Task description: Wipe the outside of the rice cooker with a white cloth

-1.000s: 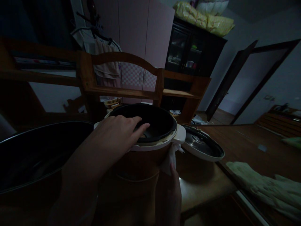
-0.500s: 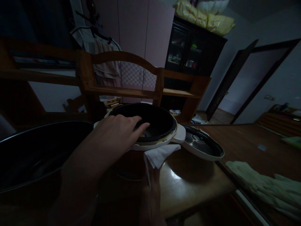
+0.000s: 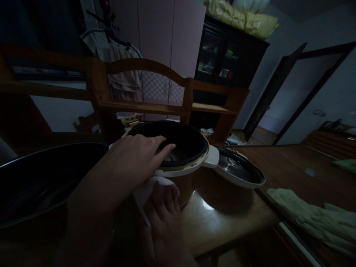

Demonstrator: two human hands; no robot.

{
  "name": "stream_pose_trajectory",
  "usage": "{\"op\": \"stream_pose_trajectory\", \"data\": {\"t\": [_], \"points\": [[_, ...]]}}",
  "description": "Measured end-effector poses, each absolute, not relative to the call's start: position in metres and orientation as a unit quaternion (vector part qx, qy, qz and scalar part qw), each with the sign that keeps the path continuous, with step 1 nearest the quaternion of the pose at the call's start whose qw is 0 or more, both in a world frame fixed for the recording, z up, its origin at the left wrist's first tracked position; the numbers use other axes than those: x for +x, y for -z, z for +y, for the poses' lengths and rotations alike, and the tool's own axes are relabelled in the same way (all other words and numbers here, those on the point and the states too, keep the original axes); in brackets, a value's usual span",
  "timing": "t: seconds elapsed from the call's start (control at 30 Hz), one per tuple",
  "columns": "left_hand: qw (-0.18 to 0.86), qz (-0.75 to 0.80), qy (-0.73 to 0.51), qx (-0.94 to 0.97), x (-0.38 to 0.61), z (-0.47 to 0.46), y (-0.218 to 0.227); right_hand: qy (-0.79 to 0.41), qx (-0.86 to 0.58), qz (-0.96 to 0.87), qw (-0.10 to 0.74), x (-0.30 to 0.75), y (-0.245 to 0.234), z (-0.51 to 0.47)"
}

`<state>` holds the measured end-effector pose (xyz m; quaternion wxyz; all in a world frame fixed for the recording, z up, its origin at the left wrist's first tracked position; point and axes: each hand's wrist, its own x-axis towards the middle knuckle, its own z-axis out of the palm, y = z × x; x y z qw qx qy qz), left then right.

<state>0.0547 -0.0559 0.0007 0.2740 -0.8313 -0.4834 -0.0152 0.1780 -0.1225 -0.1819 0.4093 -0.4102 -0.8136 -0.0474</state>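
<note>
A white electric cooker (image 3: pixel 213 157) with a black inner pot (image 3: pixel 191 137) stands open on a wooden table. My left hand (image 3: pixel 136 155) lies over the cooker's near left rim, thumb and index finger apart above the opening. The other fingers are partly hidden. Below the rim, my right hand (image 3: pixel 164 215) presses a white cloth (image 3: pixel 144 193) against the cooker's near side, fingers bent over it. The cooker's lid (image 3: pixel 236 167), with a shiny metal inside, rests upturned at the right.
Close by on the left is a large dark pan (image 3: pixel 41 178). The tabletop (image 3: pixel 222 222) shines in front of the lid. A wooden shelf frame (image 3: pixel 144 105) rises behind the cooker. Pale green cloth (image 3: pixel 311 215) lies at the lower right, beyond the table edge.
My right hand and the cloth have moved left along the cooker's near side, from beneath its right part to beneath my left hand. My left hand has stayed at the rim.
</note>
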Motion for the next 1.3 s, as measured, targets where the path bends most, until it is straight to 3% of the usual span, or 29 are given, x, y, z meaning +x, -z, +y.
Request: {"op": "stream_pose_trajectory", "data": {"t": [0.27, 0.53, 0.77, 0.87, 0.97, 1.03, 1.23, 1.3], "points": [[0.246, -0.5, 0.053, -0.828, 0.055, -0.057, -0.001, 0.057, -0.37, -0.837, 0.399, 0.176, 0.167, -0.116], [0.281, -0.47, 0.029, -0.836, 0.051, -0.057, 0.001, -0.056, -0.313, -0.918, 0.238, 0.202, 0.162, -0.125], [0.294, -0.461, 0.032, -0.837, 0.049, -0.058, 0.002, -0.099, -0.288, -0.919, 0.251, 0.214, 0.181, -0.129], [0.291, -0.458, 0.04, -0.839, 0.048, -0.059, 0.003, -0.173, -0.289, -0.906, 0.257, 0.226, 0.183, -0.137], [0.296, -0.457, 0.055, -0.837, 0.048, -0.06, 0.004, -0.292, -0.34, -0.832, 0.325, 0.24, 0.195, -0.151], [0.301, -0.456, 0.055, -0.835, 0.048, -0.061, 0.005, -0.341, -0.417, -0.704, 0.463, 0.252, 0.207, -0.157], [0.331, -0.441, 0.041, -0.833, 0.046, -0.06, 0.005, -0.38, -0.475, -0.573, 0.549, 0.308, 0.21, -0.156], [0.327, -0.444, 0.042, -0.833, 0.046, -0.06, 0.006, -0.317, -0.49, -0.556, 0.592, 0.327, 0.199, -0.158]]}}
